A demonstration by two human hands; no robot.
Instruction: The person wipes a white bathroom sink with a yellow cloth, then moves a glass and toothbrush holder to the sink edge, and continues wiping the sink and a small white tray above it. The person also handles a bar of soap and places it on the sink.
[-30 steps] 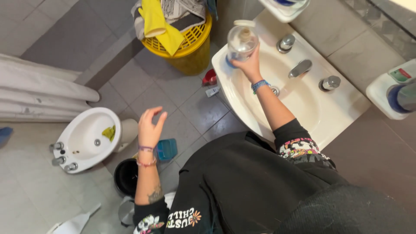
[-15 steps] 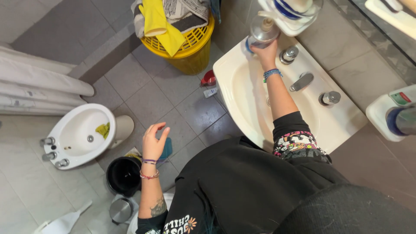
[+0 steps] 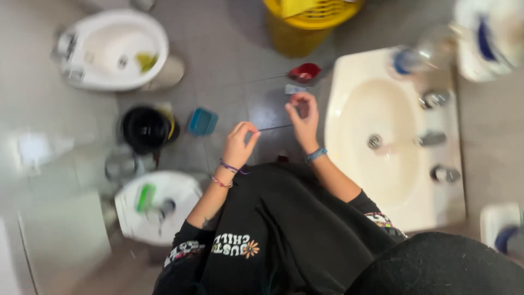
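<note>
Both hands are in front of my black sweatshirt, above the grey tiled floor. My right hand point(image 3: 303, 117), with a blue wristband, hovers just left of the white sink point(image 3: 349, 71), its fingers loosely curled around nothing. My left hand point(image 3: 240, 145), wearing thread bracelets, is close beside it, with bent fingers and nothing in it. A clear glass jar with a blue part point(image 3: 420, 54) stands on the sink's far rim, apart from both hands. The frame is blurred by motion.
Chrome taps point(image 3: 434, 98) and a spout point(image 3: 431, 139) sit on the sink. On the floor are a red object point(image 3: 304, 72), a small blue tub point(image 3: 203, 121), a black bucket point(image 3: 144, 128), a yellow basket point(image 3: 305, 22), a bidet point(image 3: 109, 49) and a white bowl point(image 3: 180, 191).
My right hand has let go of the glass jar at the sink's far rim and drawn back toward my body. The view has swung left and down; the left hand has come closer to the right.
</note>
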